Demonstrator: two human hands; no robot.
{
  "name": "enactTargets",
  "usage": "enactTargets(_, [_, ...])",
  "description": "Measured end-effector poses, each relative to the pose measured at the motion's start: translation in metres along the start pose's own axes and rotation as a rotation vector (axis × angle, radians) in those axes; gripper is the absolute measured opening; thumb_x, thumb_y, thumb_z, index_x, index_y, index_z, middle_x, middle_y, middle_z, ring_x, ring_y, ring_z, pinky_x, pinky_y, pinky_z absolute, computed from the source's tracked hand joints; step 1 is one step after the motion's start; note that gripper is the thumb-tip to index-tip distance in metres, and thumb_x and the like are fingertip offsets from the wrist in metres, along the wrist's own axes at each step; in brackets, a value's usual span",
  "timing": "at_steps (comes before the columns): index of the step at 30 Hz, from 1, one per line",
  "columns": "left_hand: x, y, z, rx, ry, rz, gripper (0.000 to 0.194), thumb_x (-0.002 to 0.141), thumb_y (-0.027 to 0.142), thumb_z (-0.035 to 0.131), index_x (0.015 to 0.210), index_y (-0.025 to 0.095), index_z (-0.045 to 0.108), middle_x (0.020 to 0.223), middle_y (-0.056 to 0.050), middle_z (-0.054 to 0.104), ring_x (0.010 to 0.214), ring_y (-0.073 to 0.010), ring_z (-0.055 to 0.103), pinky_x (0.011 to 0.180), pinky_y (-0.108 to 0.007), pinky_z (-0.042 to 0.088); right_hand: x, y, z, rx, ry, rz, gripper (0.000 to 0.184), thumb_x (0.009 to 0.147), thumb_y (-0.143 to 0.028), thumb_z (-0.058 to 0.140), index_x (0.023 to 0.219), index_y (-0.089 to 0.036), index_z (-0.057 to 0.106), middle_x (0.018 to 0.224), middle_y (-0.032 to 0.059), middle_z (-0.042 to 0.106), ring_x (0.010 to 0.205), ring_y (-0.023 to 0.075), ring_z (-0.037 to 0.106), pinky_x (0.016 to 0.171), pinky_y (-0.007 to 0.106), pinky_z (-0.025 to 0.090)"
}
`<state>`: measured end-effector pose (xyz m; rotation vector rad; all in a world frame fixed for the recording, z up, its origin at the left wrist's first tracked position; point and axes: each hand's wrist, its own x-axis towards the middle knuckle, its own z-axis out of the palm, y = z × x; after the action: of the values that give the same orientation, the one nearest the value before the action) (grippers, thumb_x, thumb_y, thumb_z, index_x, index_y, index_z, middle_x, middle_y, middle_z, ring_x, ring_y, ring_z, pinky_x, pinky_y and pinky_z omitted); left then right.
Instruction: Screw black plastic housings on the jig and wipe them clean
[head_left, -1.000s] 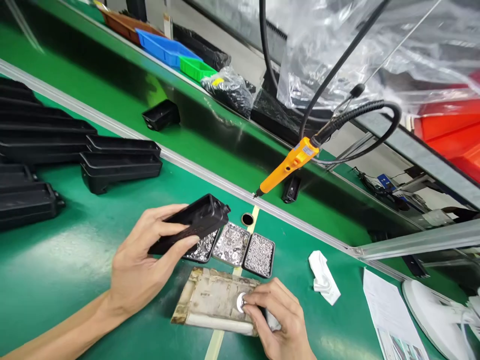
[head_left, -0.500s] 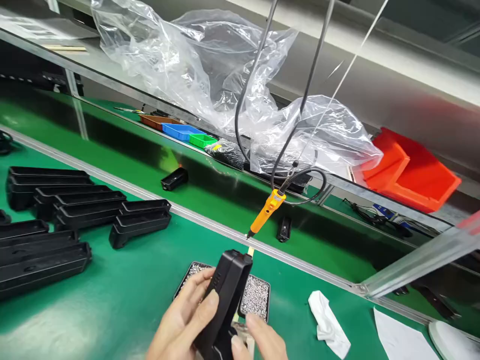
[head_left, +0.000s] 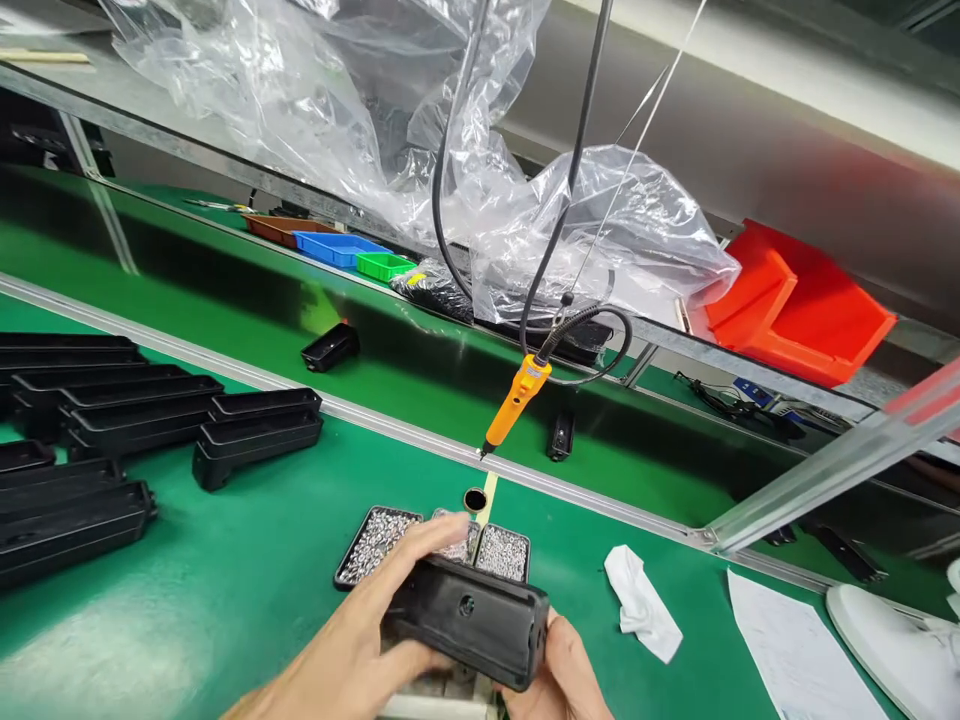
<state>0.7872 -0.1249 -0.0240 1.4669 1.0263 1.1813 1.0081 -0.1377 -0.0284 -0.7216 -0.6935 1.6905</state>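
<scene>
Both my hands hold a long black plastic housing (head_left: 480, 615) over the front of the bench, lying crosswise with a round hole on its upward face. My left hand (head_left: 375, 600) grips its left end, fingers over the far edge and thumb on the near side. At the right end, the fingers of my right hand (head_left: 562, 665) curl round from below and behind. Just beyond the housing are trays of small metal screws, one on the left (head_left: 379, 538) and another on the right (head_left: 504, 553). A small round dark-topped piece (head_left: 475, 499) sits behind them.
An orange electric screwdriver (head_left: 517, 405) hangs on a cable above the bench. Several black housings (head_left: 259, 435) lie in rows at left. A white cloth (head_left: 641, 605) and paper sheet (head_left: 795, 640) are at right. Plastic bags (head_left: 300, 120) and a red bin (head_left: 802, 305) occupy the shelf.
The housing has turned from nearly upright to lying crosswise, showing a different face with a hole. My right hand has closed on its right end. The view has shifted slightly.
</scene>
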Motion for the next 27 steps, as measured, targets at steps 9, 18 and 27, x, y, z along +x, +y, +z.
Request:
enactTargets(9, [-0.005,0.026,-0.001,0.301,-0.092,-0.141,0.055,0.083,0.037,0.077,0.133,0.036,0.052,0.126,0.001,0.064,0.114,-0.0258,0.061,0.095,-0.035,0.054,-0.006,-0.027,-0.014,-0.804,-0.071,-0.209,0.063,0.085,-0.058,0.080,0.136,-0.029,0.055,0.136,0.0088,0.060,0.126,0.0295,0.058,0.109,0.038,0.049])
enactTargets(18, [-0.021,-0.017,-0.007,0.574,-0.170,0.085,0.060,0.088,0.041,0.076,0.142,0.043,0.048,0.140,0.000,0.059,0.133,-0.0293,0.052,0.110,-0.049,0.050,-0.027,-0.018,-0.043,-1.423,-0.138,-0.274,0.061,0.102,-0.048,0.058,0.157,-0.032,0.034,0.149,0.0060,0.053,0.142,0.0321,0.044,0.120,0.051,0.038])
enactTargets(27, [-0.028,-0.028,-0.012,0.825,-0.168,0.257,0.061,0.098,0.057,0.059,0.152,0.037,0.038,0.148,-0.002,0.055,0.138,-0.0292,0.051,0.111,-0.053,0.050,-0.033,-0.021,-0.041,-1.699,-0.238,-0.302,0.053,0.108,-0.040,0.044,0.159,-0.034,0.030,0.155,0.0024,0.046,0.143,0.0303,0.043,0.113,0.045,0.048])
